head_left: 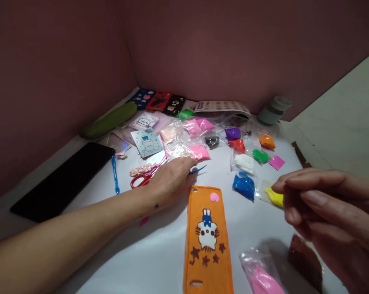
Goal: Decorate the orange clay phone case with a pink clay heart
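Observation:
My left hand (175, 176) reaches across the table with its fingers closed around a thin blue modelling tool (199, 168), whose pointed end sticks out past the fingertips. Just below that hand lies an orange phone case (208, 196) decorated with a white cat in blue clothes, brown stars and a pink heart. My right hand (331, 208) hovers at the right, fingers loosely bent and apart, with nothing visible in them. Close to its fingertips is a bag of yellow clay (274, 197). Red-handled scissors (140, 180) lie partly hidden behind my left hand.
Small bags of coloured clay, such as blue (244, 186) and white (244, 163), spread over the table. A pink clay bag (265, 281) is near the front. At left are a black tablet-like slab (64, 179), another blue tool (115, 175) and a green pouch (110, 120). A bottle (271, 112) stands behind.

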`<state>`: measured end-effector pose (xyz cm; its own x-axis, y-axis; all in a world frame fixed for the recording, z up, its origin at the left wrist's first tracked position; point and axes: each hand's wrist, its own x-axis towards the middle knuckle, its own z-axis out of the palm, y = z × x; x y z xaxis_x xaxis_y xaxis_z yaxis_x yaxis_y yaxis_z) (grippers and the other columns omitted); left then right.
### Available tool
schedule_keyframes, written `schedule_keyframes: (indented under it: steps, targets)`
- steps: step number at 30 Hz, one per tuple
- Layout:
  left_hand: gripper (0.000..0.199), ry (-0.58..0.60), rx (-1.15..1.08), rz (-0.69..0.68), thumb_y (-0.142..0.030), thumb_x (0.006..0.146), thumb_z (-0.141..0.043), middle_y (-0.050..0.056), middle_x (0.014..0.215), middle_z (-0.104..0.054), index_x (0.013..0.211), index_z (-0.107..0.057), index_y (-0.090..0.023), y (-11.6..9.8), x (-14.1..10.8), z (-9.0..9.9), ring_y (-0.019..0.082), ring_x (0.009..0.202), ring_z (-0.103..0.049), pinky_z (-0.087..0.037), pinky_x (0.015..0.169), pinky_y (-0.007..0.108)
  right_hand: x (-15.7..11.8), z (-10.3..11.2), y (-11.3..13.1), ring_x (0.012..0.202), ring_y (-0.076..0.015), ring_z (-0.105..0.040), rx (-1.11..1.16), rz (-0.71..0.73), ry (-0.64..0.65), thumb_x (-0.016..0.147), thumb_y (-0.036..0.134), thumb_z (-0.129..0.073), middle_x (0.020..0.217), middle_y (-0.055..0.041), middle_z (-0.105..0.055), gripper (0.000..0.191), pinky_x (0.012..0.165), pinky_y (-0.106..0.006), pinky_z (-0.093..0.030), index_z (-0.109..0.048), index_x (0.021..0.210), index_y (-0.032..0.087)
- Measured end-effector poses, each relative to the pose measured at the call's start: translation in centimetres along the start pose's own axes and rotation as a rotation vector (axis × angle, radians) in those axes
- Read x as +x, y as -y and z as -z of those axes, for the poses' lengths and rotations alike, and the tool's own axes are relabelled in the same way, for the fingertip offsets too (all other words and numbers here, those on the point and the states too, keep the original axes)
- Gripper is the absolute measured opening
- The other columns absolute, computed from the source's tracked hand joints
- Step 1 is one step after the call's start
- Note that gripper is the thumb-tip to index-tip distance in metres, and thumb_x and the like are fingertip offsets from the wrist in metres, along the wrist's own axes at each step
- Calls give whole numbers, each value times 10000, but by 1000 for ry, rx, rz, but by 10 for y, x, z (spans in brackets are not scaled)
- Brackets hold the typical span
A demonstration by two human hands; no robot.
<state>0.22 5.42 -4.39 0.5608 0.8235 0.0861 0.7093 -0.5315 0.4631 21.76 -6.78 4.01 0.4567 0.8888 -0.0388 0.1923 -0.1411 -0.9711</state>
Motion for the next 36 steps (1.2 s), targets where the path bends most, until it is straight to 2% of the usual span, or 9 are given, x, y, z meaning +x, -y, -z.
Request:
schedule_keyframes:
  steps: [3,7,11,15,19,26,30,36]
  targets:
    - [130,1,15,0,-203,907,-463,54,946,-634,960,-581,-192,-1,0,1,221,860,-592,-454,707,317,5,-8,-9,601,-172,-567,-13,25,62,713,401,-762,766,-51,-671,171,443,-245,-432,-740,799,255]
    - [137,6,24,3,-195,901,-463,64,922,-637,955,-589,-187,-3,1,2,227,841,-592,-446,692,320,16,-19,-30,625,-151,-549,-144,-23,269,770,354,-698,761,-23,-655,147,545,-259,-467,-718,852,233]
    - [135,14,19,-4,-191,898,-475,71,953,-645,975,-585,-187,-3,1,1,228,857,-601,-458,695,319,25,-28,-44,653,-156,-561,-313,68,380,834,275,-605,776,-9,-626,147,605,-293,-464,-667,958,227]
    - [154,12,-3,-30,-183,895,-491,97,1020,-640,1018,-582,-167,-3,-1,0,242,926,-603,-478,755,345,29,-34,-47,736,-169,-589,-441,236,527,849,193,-566,926,-31,-628,253,668,-308,-474,-630,1090,238]
    - [195,-1,-26,-73,-202,915,-473,114,1083,-605,1066,-590,-157,-4,-2,-2,240,969,-590,-488,792,358,32,-37,-48,816,-183,-591,-534,277,635,904,211,-510,1060,-56,-632,291,670,-314,-477,-583,1185,240]
    - [133,-5,-10,-134,-138,899,-505,108,989,-606,973,-615,-122,-5,-2,-6,239,966,-556,-485,814,372,39,-43,-51,857,-207,-600,-688,537,698,885,172,-531,1002,-65,-639,272,725,-366,-497,-557,1155,198]
    - [138,-21,-9,-161,-142,901,-519,115,988,-601,985,-623,-107,-3,-2,-7,232,957,-548,-482,812,361,41,-47,-54,889,-235,-607,-764,683,714,897,161,-501,1001,-95,-646,274,736,-395,-511,-551,1166,157]
    - [159,-40,-5,-185,-160,916,-494,110,949,-604,954,-638,-102,-2,-1,-8,225,922,-549,-476,797,358,42,-45,-58,921,-238,-620,-757,762,687,910,152,-503,1014,-112,-658,263,773,-397,-527,-551,1167,128]
